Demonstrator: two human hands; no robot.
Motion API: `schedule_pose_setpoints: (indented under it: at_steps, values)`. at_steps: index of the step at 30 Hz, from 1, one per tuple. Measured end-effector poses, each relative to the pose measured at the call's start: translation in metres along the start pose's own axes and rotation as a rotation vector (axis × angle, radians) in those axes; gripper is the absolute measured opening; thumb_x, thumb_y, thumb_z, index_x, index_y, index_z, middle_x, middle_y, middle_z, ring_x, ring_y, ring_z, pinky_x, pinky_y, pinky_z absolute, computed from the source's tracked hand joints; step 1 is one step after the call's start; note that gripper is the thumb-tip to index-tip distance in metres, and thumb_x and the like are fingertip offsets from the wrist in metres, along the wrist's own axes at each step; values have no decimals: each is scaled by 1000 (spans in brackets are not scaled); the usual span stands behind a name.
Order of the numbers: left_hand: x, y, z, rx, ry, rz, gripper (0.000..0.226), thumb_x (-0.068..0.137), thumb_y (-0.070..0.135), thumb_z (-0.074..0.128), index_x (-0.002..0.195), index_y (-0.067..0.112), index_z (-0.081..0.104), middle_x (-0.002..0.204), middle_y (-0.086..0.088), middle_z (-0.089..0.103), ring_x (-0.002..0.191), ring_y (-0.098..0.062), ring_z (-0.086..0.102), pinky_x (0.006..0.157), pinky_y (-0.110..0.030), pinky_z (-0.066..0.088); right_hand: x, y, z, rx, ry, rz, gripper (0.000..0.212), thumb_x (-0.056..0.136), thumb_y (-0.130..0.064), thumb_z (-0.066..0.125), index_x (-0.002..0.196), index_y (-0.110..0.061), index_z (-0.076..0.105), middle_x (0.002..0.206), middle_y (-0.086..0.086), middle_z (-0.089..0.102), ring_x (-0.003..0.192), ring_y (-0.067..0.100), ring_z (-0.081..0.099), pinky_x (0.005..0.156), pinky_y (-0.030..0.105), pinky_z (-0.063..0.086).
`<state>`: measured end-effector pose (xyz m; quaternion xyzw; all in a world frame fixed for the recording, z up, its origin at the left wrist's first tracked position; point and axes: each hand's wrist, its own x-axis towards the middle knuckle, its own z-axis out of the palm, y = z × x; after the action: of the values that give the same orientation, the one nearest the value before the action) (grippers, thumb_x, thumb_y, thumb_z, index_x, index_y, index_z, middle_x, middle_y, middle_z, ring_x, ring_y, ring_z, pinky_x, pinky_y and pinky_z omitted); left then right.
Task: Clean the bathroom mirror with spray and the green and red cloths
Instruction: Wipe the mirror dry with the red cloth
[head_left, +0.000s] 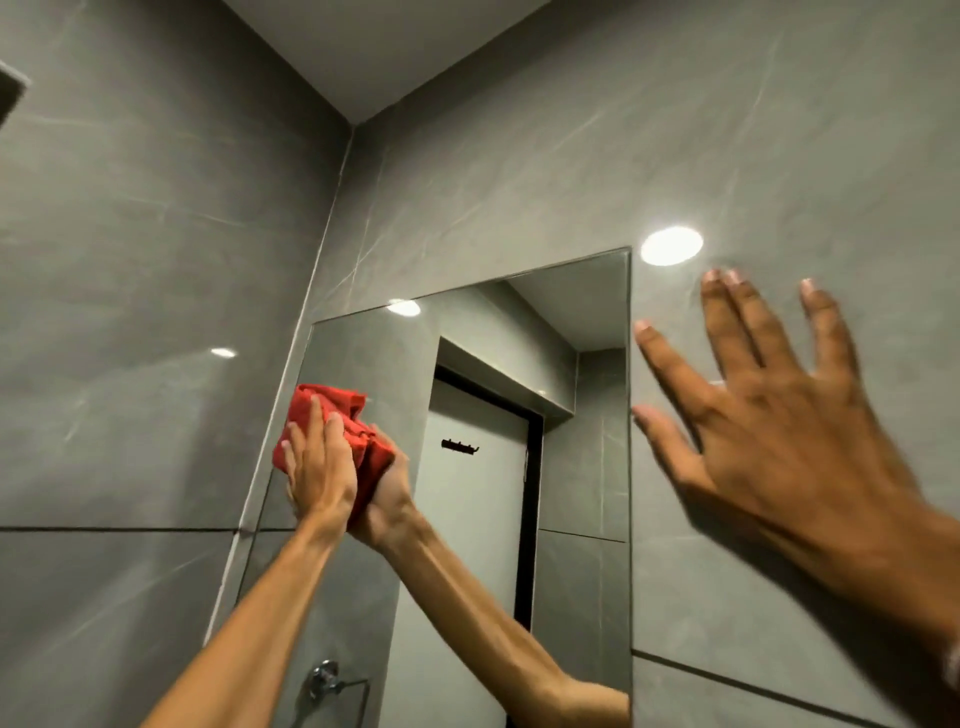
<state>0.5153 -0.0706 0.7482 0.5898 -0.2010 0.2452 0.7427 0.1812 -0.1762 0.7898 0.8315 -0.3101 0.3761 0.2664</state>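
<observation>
- Red crumpled cloth (332, 421) sits bunched under the left hand (319, 467), pressed flat on the frameless rectangular wall mirror (582, 415) near its upper-left corner; fingers lie spread over the wad, pinning it to the glass rather than clenching it; my read: palm pressure gives wiping contact over a wide patch
- The arm and cloth meeting it from the other side are only the reflection; the touching pair marks the glass plane
- Right hand (769, 415) is bare, fingers splayed and released, holding nothing, over the grey veined wall tile (779, 156) just right of the mirror; motion-blurred, so I cannot tell whether it touches the tile; likely bracing for the high reach
- Green cloth and spray bottle are not in view
- Edges: cloth overlaps the mirror's left edge, which runs just beside the corner joint of the two tiled walls; little room leftward, so a stroke there likely rides onto tile or grout
- Top edge is near above the cloth; open glass runs right toward the reflected white door (467, 519) and down toward the chrome wall fitting (324, 678) at the bottom
- Judgement: freest travel is rightward and downward; right hand stays clear of the glass only if it keeps beyond the right mirror edge
</observation>
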Motion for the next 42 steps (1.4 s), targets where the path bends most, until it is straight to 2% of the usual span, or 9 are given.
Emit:
schedule_pose_setpoints:
  at_steps: [2,6,10,15,19,24,30,36,42]
  values:
    - [-51,28,8,16,-25,128,56,103,46,23,158,36,19,171,0,12,158,-19,7,126,-39,6,3,-34,14,-221,95,-124,67,99,-77,4,162,-54,-4,179,7,-9,161,43,-21,126,74,-6]
    - [-156,91,31,14,-130,495,60,95,52,13,155,46,5,169,8,-2,157,-13,-2,126,-43,7,-26,14,-25,-248,453,-56,77,99,-66,26,166,-28,19,173,28,10,163,42,11,128,70,9]
    - [-181,144,47,0,-290,764,56,98,57,10,154,54,7,170,14,-4,155,-1,-13,126,-42,-3,-33,31,-22,-271,409,-35,82,94,-65,22,165,-25,21,172,30,11,162,43,14,128,69,12]
    - [-124,132,38,118,-248,989,55,102,48,28,156,39,24,171,1,13,158,-13,2,128,-43,11,-46,32,6,-275,481,-72,83,92,-67,37,162,-21,34,170,31,20,160,46,21,127,70,14]
    - [-57,73,19,111,-180,807,55,102,48,29,156,41,24,171,0,14,158,-19,7,126,-51,21,-42,33,22,-328,577,-76,84,95,-68,33,166,-24,24,173,27,15,162,43,16,129,67,6]
    - [-21,-83,-20,160,-7,341,59,99,54,18,156,43,11,171,0,9,157,-25,12,121,-46,25,-30,39,34,-360,696,-49,85,93,-73,28,167,-34,14,176,20,12,163,38,14,129,66,7]
    - [-143,-229,-72,102,40,-157,78,90,64,25,158,27,23,168,-11,23,153,-32,25,126,-52,20,-16,46,54,-327,757,-22,86,90,-78,26,166,-44,2,177,15,5,163,25,-11,122,73,27]
    - [-295,-196,-63,61,35,-263,74,90,48,39,158,26,23,170,-12,13,158,-24,8,128,-43,8,-31,38,40,-250,710,-96,80,97,-72,24,167,-35,11,173,22,17,161,39,18,122,76,22]
    - [-388,-97,-30,-125,-18,-212,73,86,44,52,155,38,27,171,2,8,158,-15,3,126,-41,8,-55,24,2,-221,480,-120,76,103,-65,31,166,-26,19,174,29,10,162,44,11,127,72,11]
